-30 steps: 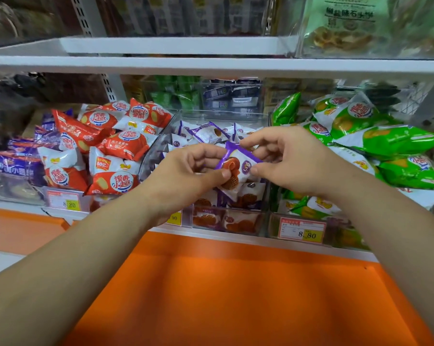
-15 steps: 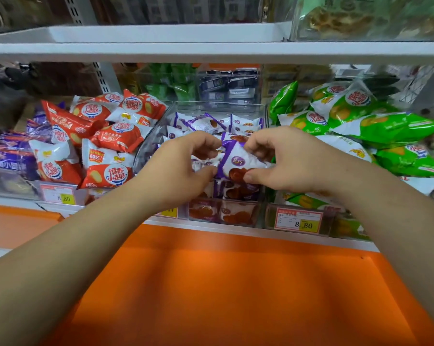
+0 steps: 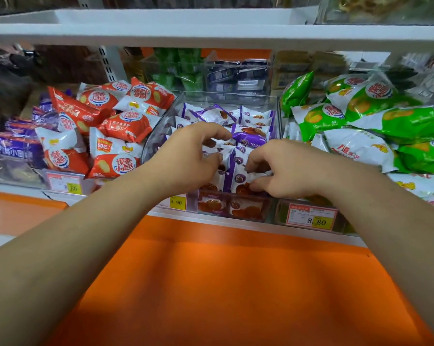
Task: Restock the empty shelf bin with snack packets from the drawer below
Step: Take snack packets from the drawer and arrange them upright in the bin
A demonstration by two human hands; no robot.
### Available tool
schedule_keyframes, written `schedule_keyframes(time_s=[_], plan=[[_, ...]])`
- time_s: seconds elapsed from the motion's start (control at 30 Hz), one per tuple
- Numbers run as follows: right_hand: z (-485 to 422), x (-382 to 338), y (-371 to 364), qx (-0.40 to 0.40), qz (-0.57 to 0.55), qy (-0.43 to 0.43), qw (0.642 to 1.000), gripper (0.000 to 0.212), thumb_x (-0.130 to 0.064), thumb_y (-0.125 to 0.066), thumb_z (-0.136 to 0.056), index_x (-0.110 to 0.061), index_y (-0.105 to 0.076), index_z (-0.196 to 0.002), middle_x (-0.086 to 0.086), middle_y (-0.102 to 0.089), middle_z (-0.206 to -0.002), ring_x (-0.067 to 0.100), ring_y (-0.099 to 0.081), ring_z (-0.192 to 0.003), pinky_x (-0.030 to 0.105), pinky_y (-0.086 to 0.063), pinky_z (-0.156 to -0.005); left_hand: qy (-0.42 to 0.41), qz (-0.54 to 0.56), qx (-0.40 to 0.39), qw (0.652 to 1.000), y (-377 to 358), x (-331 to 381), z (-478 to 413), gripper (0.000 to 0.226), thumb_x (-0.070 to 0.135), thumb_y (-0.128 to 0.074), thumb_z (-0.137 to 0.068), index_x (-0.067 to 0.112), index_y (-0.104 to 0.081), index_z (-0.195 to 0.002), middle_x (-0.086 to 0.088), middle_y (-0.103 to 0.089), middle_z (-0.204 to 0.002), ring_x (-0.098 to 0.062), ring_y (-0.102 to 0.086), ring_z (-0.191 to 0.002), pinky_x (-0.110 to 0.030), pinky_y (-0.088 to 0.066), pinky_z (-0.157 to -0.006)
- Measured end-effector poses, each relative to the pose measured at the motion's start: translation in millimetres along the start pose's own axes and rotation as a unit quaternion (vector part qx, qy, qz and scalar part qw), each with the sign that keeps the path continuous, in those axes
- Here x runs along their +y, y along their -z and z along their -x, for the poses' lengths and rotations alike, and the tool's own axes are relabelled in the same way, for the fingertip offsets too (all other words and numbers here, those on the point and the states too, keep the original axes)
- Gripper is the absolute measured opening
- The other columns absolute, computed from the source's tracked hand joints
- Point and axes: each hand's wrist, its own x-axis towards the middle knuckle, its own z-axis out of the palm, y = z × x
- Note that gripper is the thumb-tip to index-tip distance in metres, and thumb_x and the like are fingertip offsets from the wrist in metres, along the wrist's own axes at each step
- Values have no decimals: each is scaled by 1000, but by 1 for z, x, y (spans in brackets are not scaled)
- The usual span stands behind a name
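Purple packet (image 3: 239,177) partly behind right hand (image 3: 285,168) (left hand (image 3: 186,161) grip unclear)

Supermarket aisle: white shelf board (image 3: 211,33) overhead, perforated upright (image 3: 108,63) at far left, broad orange ledge (image 3: 235,283) near, price tags (image 3: 310,217) along the shelf edge, in soft even light.

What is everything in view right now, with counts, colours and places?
clear bin: one, transparent, middle of shelf
purple packets: many, purple-white, inside clear bin
red packets: a pile, red-white, left of bin
green packets: a pile, green-white, right of bin
price tags: three, red-yellow, shelf front edge
orange ledge: one, orange, below shelf
left grip: one, fingers curled over purple packets
right grip: one, pinching one of the purple packets at bin front
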Motion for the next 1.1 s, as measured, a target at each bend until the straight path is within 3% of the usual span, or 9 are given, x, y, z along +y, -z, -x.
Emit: schedule_keyframes(time_s=[0.13,0.27,0.37,0.43,0.53,0.67,0.8,0.93,1.1], plan=[[0,-6,2,-29,40,10,999,26,-43,-67,-94,-40,-69,-119,-13,-70,-110,19,-63,-106,27,-42,-85,3,5,-2,1000,-2,-7,1,39,17,-65,-97,29,-62,-134,27,-53,-105,26,-50,-75,-3,-38,-70],[-2,-10,2,-20,57,9,998,23,-43,-69,-92,-43,-73,-115,-13,-68,-103,18,-58,-110,30,-40,-86,4,18,6,1000,-2,-13,0,37,17,-65,-96,28,-63,-131,13,-63,-122,6,-60,-98,-20,-52,-83],[-5,-12,-1,-16,45,-4,999,21,-42,-74,-88,-43,-75,-109,-14,-67,-95,18,-60,-105,29,-43,-82,8,17,7,1000,-3,-13,1,36,15,-64,-96,29,-65,-129,26,-57,-105,22,-54,-82,-1,-42,-70],[-4,-16,-2,-14,56,-6,998,20,-38,-73,-89,-42,-76,-109,-14,-72,-103,19,-63,-106,31,-48,-89,2,20,3,1000,-5,-13,2,36,13,-63,-97,28,-65,-129,31,-51,-98,27,-50,-71,2,-38,-61],[-3,-22,-4,-15,80,-13,997,22,-32,-70,-92,-42,-76,-110,-13,-72,-110,20,-62,-110,38,-48,-100,-13,7,-8,1000,-6,-13,4,35,14,-62,-96,30,-65,-127,21,-58,-105,19,-55,-72,-2,-41,-66],[-4,-26,-6,-8,122,-19,992,23,-25,-67,-92,-40,-76,-107,-9,-71,-107,22,-62,-107,41,-48,-97,-27,4,-8,1000,-8,-14,4,34,15,-64,-95,30,-67,-124,14,-62,-116,-3,-64,-94,-18,-49,-82],[-3,-22,-4,-2,76,-23,997,17,-34,-73,-88,-41,-78,-103,-10,-71,-98,22,-64,-101,35,-52,-87,-28,-6,-6,1000,-7,-17,3,31,13,-64,-94,27,-69,-122,14,-63,-109,15,-57,-83,0,-40,-72],[2,-16,-1,26,29,-24,999,12,-36,-82,-80,-39,-79,-92,-11,-69,-86,21,-66,-93,35,-57,-81,-64,-16,3,998,-6,-22,5,17,11,-69,-90,20,-76,-102,9,-66,-95,-7,-64,-85,-28,-56,-80],[2,-19,-6,41,78,-20,996,12,-33,-76,-86,-40,-78,-95,-13,-73,-98,19,-65,-102,29,-40,-84,-71,-11,-9,997,-11,-26,1,10,16,-75,-84,23,-80,-90,6,-68,-91,-14,-66,-83,-35,-55,-77]])
